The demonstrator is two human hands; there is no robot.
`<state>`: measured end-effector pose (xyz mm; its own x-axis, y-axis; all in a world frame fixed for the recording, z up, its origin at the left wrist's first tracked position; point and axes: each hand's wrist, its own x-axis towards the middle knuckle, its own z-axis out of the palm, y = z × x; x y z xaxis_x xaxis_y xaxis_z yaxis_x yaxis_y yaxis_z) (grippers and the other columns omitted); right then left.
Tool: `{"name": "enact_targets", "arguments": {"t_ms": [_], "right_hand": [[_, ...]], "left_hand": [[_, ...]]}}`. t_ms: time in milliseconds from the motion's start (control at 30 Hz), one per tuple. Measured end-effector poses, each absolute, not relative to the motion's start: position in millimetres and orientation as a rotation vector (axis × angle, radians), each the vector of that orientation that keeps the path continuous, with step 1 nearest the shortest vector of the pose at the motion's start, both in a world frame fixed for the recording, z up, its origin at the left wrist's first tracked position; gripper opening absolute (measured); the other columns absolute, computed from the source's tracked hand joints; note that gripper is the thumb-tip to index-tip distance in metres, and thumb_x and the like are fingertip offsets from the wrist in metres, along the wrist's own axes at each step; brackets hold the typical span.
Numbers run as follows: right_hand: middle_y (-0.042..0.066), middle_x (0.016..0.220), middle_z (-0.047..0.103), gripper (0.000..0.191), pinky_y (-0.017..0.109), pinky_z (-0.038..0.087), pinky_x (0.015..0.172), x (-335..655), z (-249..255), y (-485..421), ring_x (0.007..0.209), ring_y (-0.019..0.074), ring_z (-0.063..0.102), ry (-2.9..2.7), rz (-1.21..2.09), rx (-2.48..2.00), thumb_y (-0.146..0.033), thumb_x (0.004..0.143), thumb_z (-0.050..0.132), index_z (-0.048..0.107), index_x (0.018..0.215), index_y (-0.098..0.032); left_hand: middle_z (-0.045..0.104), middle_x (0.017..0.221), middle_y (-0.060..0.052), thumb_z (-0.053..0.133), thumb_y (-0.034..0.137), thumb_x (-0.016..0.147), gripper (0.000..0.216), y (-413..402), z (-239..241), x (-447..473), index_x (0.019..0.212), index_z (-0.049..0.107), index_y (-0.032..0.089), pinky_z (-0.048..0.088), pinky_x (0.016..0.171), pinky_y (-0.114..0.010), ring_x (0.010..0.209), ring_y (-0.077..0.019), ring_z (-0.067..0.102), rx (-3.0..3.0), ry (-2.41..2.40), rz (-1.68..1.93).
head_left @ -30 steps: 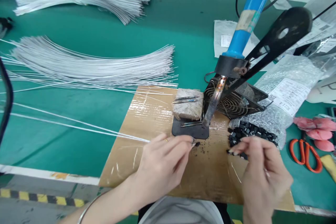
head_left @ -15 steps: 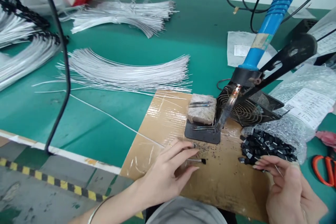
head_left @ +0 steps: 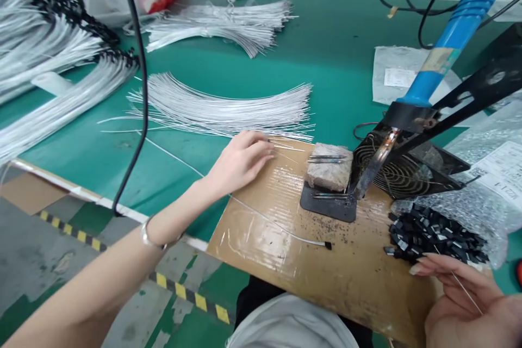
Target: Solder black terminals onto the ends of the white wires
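Note:
My left hand [head_left: 246, 160] reaches to the right ends of a bundle of thin white wires [head_left: 228, 109]; its fingertips are slightly apart beside a few loose ends. In my right hand [head_left: 465, 299], at the lower right, a thin strand of solder wire [head_left: 463, 288] runs across the fingers. Near that hand lies a heap of small black connectors [head_left: 436, 234]. One white wire with a black connector [head_left: 328, 246] on its end rests on the brown cardboard [head_left: 261, 261], touched by neither hand.
A blue-handled soldering iron [head_left: 424, 87] hangs in a black stand, tip downward, beside a sponge block [head_left: 329, 167] and a small fan [head_left: 408, 171]. Bubble wrap [head_left: 497, 190] lies at the right. A black cable [head_left: 142, 81] crosses the left side; more wire bundles [head_left: 61, 103] lie beyond.
My left hand has left the wire with the black connector and moved up and left to the white bundle. The solder stays in my right hand. The view has shifted left.

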<state>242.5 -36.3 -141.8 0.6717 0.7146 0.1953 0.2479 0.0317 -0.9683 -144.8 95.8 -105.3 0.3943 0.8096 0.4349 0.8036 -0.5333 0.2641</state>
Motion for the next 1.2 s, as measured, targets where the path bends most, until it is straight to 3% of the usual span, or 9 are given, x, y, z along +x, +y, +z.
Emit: {"name": "enact_targets", "arguments": {"t_ms": [133, 467, 600, 667, 767, 967, 1100, 1200], "right_hand": [[0.011, 0.07, 0.072, 0.058, 0.052, 0.045, 0.067, 230, -131, -41, 0.06, 0.0295, 0.064, -0.764, 0.488, -1.55, -0.073, 0.094, 0.054, 0.074, 0.065, -0.028], [0.009, 0.067, 0.068, 0.055, 0.05, 0.049, 0.066, 226, -129, -42, 0.061, 0.0284, 0.064, -0.777, 0.44, -1.631, -0.067, 0.093, 0.052, 0.072, 0.068, -0.022], [0.008, 0.067, 0.071, 0.049, 0.046, 0.053, 0.06, 231, -133, -43, 0.059, 0.0266, 0.066, -0.783, 0.435, -1.606, -0.059, 0.092, 0.056, 0.073, 0.068, -0.019], [0.008, 0.069, 0.073, 0.045, 0.043, 0.053, 0.059, 230, -133, -43, 0.058, 0.0243, 0.066, -0.796, 0.439, -1.554, -0.054, 0.093, 0.06, 0.073, 0.068, -0.018], [0.007, 0.07, 0.075, 0.042, 0.04, 0.052, 0.058, 226, -130, -43, 0.057, 0.022, 0.066, -0.816, 0.412, -1.477, -0.049, 0.096, 0.062, 0.073, 0.069, -0.018], [0.005, 0.072, 0.074, 0.047, 0.039, 0.05, 0.06, 214, -124, -47, 0.059, 0.0209, 0.066, -0.831, 0.413, -1.481, -0.054, 0.1, 0.059, 0.076, 0.076, -0.017], [0.004, 0.069, 0.072, 0.049, 0.032, 0.05, 0.057, 197, -114, -56, 0.06, 0.0181, 0.067, -0.969, 0.483, -1.537, -0.051, 0.106, 0.053, 0.079, 0.083, -0.017], [0.001, 0.067, 0.069, 0.027, 0.025, 0.051, 0.054, 174, -104, -57, 0.059, 0.0144, 0.066, -1.257, 0.631, -1.513, -0.037, 0.101, 0.068, 0.082, 0.084, -0.02]], "left_hand": [[0.067, 0.109, -0.013, 0.054, 0.024, 0.105, 0.02, 127, -110, -143, 0.097, 0.071, 0.017, 0.05, 0.095, -0.047, 0.104, -0.0294, 0.061, 2.66, 1.363, 0.618], [0.063, 0.117, -0.017, 0.04, 0.018, 0.108, 0.018, 117, -98, -142, 0.099, 0.056, 0.018, 0.049, 0.095, -0.044, 0.105, -0.0273, 0.06, 2.561, 1.295, 0.631], [0.063, 0.091, -0.005, 0.042, 0.018, 0.107, 0.014, 104, -88, -142, 0.097, 0.051, 0.02, 0.05, 0.079, -0.033, 0.082, -0.0187, 0.061, 2.436, 1.337, 0.752], [0.062, 0.082, -0.001, 0.047, 0.019, 0.106, 0.013, 97, -85, -141, 0.095, 0.052, 0.02, 0.048, 0.069, -0.028, 0.071, -0.0152, 0.058, 2.366, 1.368, 0.794], [0.068, 0.082, -0.001, 0.053, 0.02, 0.104, 0.011, 87, -81, -137, 0.095, 0.059, 0.018, 0.045, 0.063, -0.025, 0.07, -0.0138, 0.06, 2.277, 1.397, 0.845], [0.074, 0.083, -0.003, 0.062, 0.023, 0.101, 0.013, 67, -76, -128, 0.091, 0.07, 0.018, 0.05, 0.068, -0.027, 0.072, -0.0148, 0.064, 2.2, 1.311, 0.894], [0.074, 0.079, -0.002, 0.063, 0.012, 0.099, 0.013, 53, -71, -120, 0.091, 0.07, 0.02, 0.051, 0.071, -0.029, 0.073, -0.0157, 0.063, 2.231, 1.124, 0.938], [0.075, 0.083, -0.003, 0.062, 0.004, 0.098, 0.017, 42, -69, -109, 0.097, 0.068, 0.02, 0.052, 0.073, -0.03, 0.076, -0.0167, 0.065, 2.276, 1.01, 0.957]]}}
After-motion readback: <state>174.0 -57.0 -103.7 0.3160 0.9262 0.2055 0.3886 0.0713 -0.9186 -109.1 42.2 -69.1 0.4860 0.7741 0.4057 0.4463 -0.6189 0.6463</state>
